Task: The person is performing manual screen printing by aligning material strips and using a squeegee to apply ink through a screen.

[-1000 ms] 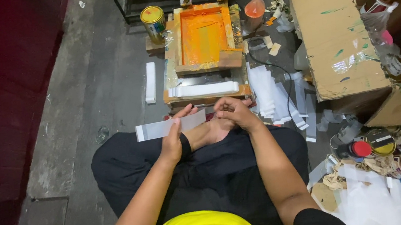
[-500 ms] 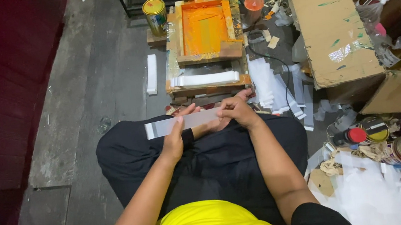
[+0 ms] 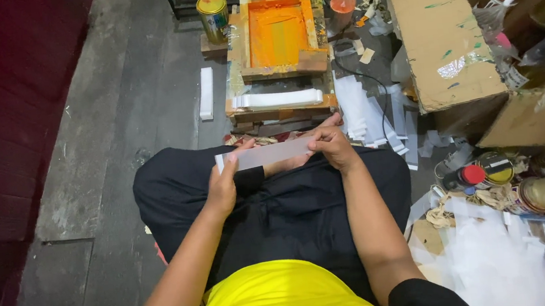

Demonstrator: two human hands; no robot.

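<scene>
Dark plank floor (image 3: 106,110), seated worker, cross-legged. Left to right: white strip stack (image 3: 206,93) on floor; paint tin (image 3: 213,14); left hand (image 3: 223,186), fingers closed on one end of a pale translucent strip (image 3: 271,153) held level over the lap; orange-inked screen-printing frame (image 3: 277,34) just ahead; right hand (image 3: 331,145), fingers pinching the other end; cardboard box (image 3: 438,27). Risk: uneven pull may crease the strip, inky fingers may smudge it.

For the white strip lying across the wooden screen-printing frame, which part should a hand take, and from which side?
Probably best at one short end, pinched from above. The white strip lies flat and lengthwise across the near board of the wooden frame, both ends showing. The right end looks closer to the right hand; both it and the left hand hold a pale strip over the lap.
</scene>
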